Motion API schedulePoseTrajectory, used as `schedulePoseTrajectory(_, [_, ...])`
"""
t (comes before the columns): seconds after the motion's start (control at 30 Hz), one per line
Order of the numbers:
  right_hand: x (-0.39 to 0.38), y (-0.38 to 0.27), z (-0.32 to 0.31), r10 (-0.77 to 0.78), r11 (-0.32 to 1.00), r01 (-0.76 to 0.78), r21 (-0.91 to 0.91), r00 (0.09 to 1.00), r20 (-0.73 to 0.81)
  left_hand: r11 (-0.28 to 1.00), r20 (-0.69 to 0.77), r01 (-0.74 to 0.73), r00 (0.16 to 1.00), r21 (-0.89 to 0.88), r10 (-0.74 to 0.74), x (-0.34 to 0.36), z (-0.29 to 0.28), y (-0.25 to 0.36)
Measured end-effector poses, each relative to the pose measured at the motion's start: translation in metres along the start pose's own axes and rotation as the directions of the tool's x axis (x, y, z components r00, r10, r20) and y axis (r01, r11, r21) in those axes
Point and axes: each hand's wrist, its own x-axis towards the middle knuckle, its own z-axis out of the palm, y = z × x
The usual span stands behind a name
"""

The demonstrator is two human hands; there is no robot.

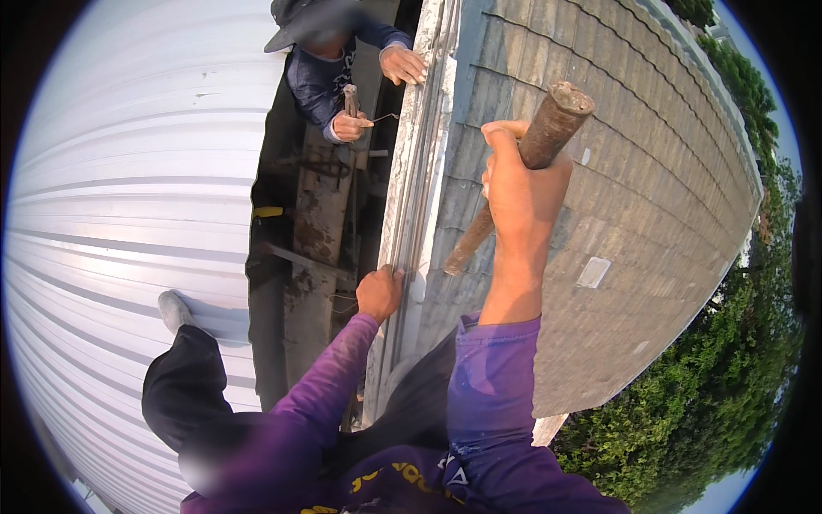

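A thick, rusty brown metal pipe (548, 128) slants down to the left, with my right hand (527, 193) wrapped round its upper part. Its lower end hangs over the grey roof tiles (616, 197). My left hand (379, 293) is closed on the edge of the long, pale metal flashing (419, 171) along the tiled roof. A thin wire (344, 301) shows beside that wrist. Ahead, a co-worker in a dark top (312, 90) rests one hand (402, 65) on the flashing. The other hand (349, 128) holds a short stick-like tool and a bent wire.
Ribbed white metal roofing (128, 188) lies to the left, my left shoe (175, 310) on it. Between the roofs runs a dark, open gap with a stained beam (317, 214) and a yellow object (269, 212). Trees (685, 411) stand beyond the tiled roof's right edge.
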Motion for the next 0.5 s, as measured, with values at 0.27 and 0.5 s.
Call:
schedulePoseTrajectory(0.27, [-0.003, -0.010, -0.012, 0.033, 0.990, -0.039, -0.135, 0.998, -0.047, 0.996, 0.037, 0.064, 0.997, -0.064, -0.061, 0.000, -0.003, 0.001])
schedulePoseTrajectory(0.5, [-0.003, -0.007, -0.016, 0.058, 0.992, -0.061, -0.114, 0.998, -0.028, 0.985, 0.107, 0.114, 0.989, -0.130, -0.101, 0.000, -0.013, 0.006])
